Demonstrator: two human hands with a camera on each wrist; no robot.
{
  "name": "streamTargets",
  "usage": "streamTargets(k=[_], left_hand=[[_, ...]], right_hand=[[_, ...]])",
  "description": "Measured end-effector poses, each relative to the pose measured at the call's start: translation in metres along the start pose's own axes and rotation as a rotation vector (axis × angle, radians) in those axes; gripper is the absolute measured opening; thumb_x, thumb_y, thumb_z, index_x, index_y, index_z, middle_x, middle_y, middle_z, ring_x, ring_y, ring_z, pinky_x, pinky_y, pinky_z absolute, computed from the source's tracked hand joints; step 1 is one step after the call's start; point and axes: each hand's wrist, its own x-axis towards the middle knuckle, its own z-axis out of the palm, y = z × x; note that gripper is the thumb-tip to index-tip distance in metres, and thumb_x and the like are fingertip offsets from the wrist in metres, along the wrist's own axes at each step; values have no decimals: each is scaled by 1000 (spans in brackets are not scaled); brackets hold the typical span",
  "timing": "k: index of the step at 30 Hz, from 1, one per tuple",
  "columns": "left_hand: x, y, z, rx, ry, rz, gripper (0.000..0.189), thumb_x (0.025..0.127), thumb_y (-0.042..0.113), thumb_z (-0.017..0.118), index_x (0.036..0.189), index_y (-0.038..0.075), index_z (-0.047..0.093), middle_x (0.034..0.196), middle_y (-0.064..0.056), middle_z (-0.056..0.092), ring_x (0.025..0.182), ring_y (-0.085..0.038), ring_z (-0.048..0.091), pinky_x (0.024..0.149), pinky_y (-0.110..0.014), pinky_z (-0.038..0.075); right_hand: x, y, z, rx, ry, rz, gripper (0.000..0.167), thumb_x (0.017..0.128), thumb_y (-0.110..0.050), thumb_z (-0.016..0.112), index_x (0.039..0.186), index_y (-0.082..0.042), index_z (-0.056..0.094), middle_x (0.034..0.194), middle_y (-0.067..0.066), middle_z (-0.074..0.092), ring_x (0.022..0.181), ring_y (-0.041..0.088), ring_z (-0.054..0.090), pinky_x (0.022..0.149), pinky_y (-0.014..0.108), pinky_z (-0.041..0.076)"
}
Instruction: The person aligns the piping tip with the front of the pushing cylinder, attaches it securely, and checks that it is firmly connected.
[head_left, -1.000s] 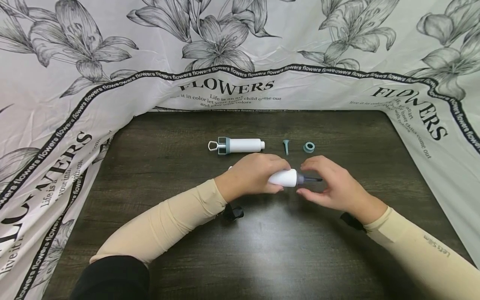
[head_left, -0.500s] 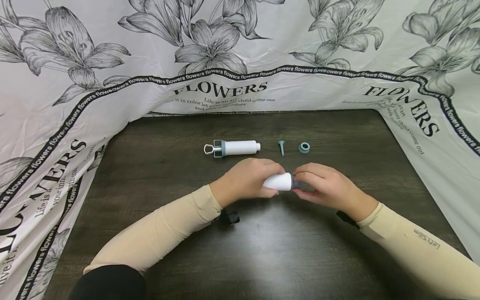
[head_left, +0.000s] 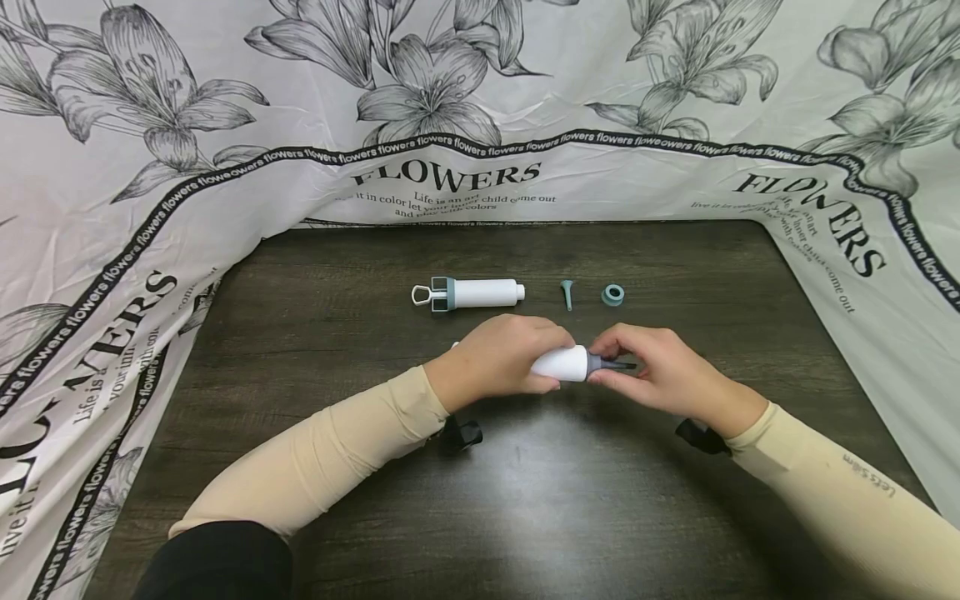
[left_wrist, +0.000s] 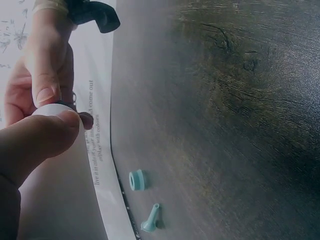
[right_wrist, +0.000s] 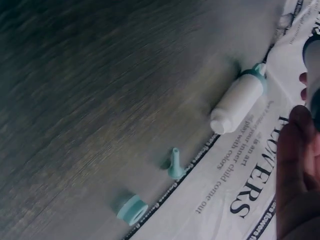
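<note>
My left hand (head_left: 502, 358) grips a white cylindrical barrel (head_left: 561, 364), fingers over its top and thumb along the near side. A grey tapered nozzle (head_left: 621, 365) sits at the barrel's right end and points right. Thumb and fingers of my right hand (head_left: 667, 371) pinch the nozzle's wide base, right against the barrel. The left wrist view shows the barrel's pale end (left_wrist: 50, 108) between both hands' thumbs. Most of the barrel's left part is hidden under my left hand.
Behind the hands, on the dark wooden table (head_left: 480, 517), lies a white and teal plunger syringe (head_left: 486, 292) with a loop handle. To its right are a small teal nozzle (head_left: 567, 296) and a teal ring (head_left: 612, 295). Flower-printed cloth (head_left: 450, 192) borders the table's back and sides.
A second ago my right hand was spread around the grey nozzle; it has closed in and pinches its base. The left hand keeps its grip on the barrel.
</note>
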Motion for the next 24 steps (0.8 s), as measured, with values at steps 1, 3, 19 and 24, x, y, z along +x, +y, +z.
streamTargets(k=[1,3,19,24], left_hand=[[0,0,0,0,-6,-8,38,84,18,91,117,9,74,109,-1,75,91,-14,68,82,-29,55],[1,0,-1,3,-15,-22,39,84,19,91,118,8,75,110,-2,76,92,-14,68,83,-30,55],[4,3,-1,69,-19,-39,40,85,20,91,119,7,75,111,0,78,91,-14,71,82,-30,57],[5,3,-2,57,-17,-77,38,83,21,92,115,9,76,108,0,78,89,-14,71,80,-30,57]], right_hand=[[1,0,0,23,-13,29,42,86,4,87,117,-17,67,108,-9,72,93,8,70,62,24,60],[2,-1,-1,72,-38,80,41,88,6,84,118,-16,66,110,-6,73,93,10,72,64,27,62],[3,-2,-4,246,-101,260,26,99,0,75,119,-7,59,106,9,76,90,19,74,70,32,61],[5,-2,-4,217,-111,266,27,98,-3,76,118,-8,58,105,9,79,89,15,75,65,28,59]])
